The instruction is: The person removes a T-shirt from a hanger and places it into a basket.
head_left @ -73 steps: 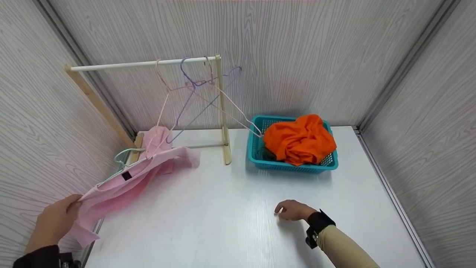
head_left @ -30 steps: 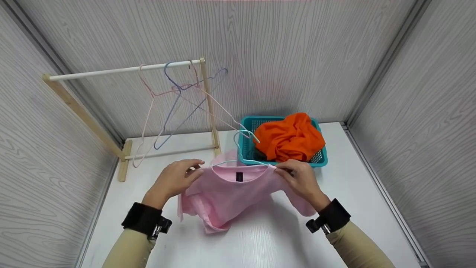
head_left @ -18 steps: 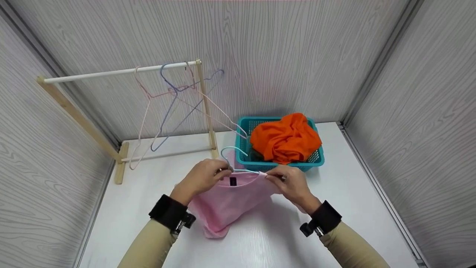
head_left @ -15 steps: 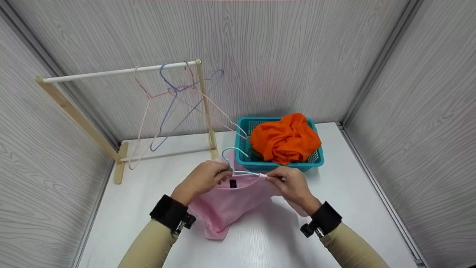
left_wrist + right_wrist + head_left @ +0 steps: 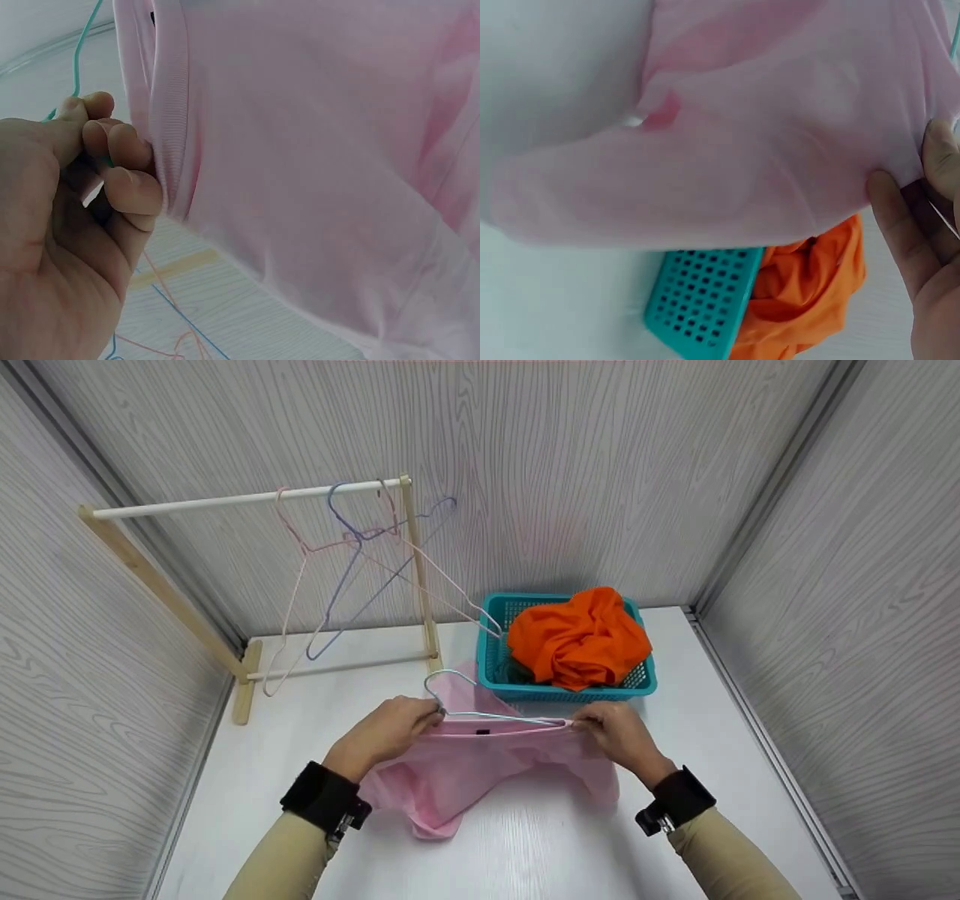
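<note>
A pink T-shirt (image 5: 487, 769) with a dark neck label spreads above the front middle of the table in the head view, its neckline drawn out nearly straight. A mint-green hanger (image 5: 450, 670) lies along the neckline with its hook upward. My left hand (image 5: 390, 733) pinches the hanger just below the hook; in the left wrist view the green wire enters its curled fingers (image 5: 133, 191), right beside the ribbed collar. With thumb and fingers my right hand (image 5: 621, 736) grips the shirt at the neckline's right end. The shirt cloth hides the hanger's lower part.
Behind the shirt stands a teal basket (image 5: 491, 675) with a crumpled orange garment (image 5: 581, 637) and some dark green cloth. A wooden rack with a white rail (image 5: 210, 501) at the back left carries pink hangers and a blue hanger (image 5: 346, 574). Walls enclose the table's back and sides.
The shirt on its hanger has come from the left to the middle. My right hand left the table and took the neckline; my left hand shifted to the hanger. Lately the hands spread apart, stretching the neckline.
</note>
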Tool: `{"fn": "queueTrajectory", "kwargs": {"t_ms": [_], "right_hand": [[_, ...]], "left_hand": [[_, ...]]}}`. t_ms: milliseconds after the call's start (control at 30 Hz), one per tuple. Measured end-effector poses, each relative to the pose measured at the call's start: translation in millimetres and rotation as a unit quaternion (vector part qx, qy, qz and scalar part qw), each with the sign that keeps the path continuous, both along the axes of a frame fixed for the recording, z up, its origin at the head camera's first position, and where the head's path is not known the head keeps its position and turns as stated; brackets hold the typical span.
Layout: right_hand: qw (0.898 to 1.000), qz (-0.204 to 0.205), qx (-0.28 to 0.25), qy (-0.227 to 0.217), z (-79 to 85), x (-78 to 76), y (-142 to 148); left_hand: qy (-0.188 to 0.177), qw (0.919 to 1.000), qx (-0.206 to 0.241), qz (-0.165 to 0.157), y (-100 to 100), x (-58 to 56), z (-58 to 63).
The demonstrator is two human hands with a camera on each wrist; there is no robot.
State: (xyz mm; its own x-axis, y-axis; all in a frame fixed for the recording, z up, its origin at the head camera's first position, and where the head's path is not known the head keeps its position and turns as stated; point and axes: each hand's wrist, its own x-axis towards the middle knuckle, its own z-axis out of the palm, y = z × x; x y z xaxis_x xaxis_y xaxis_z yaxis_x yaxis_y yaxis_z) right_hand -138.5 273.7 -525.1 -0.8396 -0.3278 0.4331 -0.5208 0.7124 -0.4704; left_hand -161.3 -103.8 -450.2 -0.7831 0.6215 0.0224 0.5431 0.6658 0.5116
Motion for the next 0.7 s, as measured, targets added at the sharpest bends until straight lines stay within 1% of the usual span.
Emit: {"fn": "queueTrajectory", "kwargs": {"t_ms": [133, 233, 367, 433, 533, 600, 700], "right_hand": [[1.000, -0.008, 0.006, -0.027, -10.8, -2.0, 10.2], [0.999, -0.013, 0.006, -0.043, -16.5, -3.0, 14.0], [0.999, -0.017, -0.002, -0.045, -24.7, -5.6, 13.5], [0.999, -0.024, -0.005, -0.046, -27.8, -6.5, 11.9], [0.998, -0.034, -0.013, -0.046, -30.8, -6.7, 9.3], [0.998, -0.032, -0.023, -0.048, -31.7, -5.9, 6.7], [0.997, -0.018, -0.045, -0.057, -31.4, -3.4, -0.9]], "left_hand": [[-0.008, 1.0000, -0.001, -0.003, -2.0, 0.2, 1.1], [-0.010, 0.9999, -0.002, -0.012, -1.6, 0.5, 1.6], [-0.021, 0.9996, 0.006, -0.016, -1.1, 1.9, 2.1], [-0.023, 0.9994, 0.017, -0.018, -1.3, 2.9, 3.9], [-0.022, 0.9992, 0.023, -0.023, 0.5, 3.1, 7.0], [-0.024, 0.9993, 0.021, -0.021, 2.5, 2.7, 8.8], [-0.032, 0.9994, 0.008, -0.013, 5.1, 2.9, 11.0]]}}
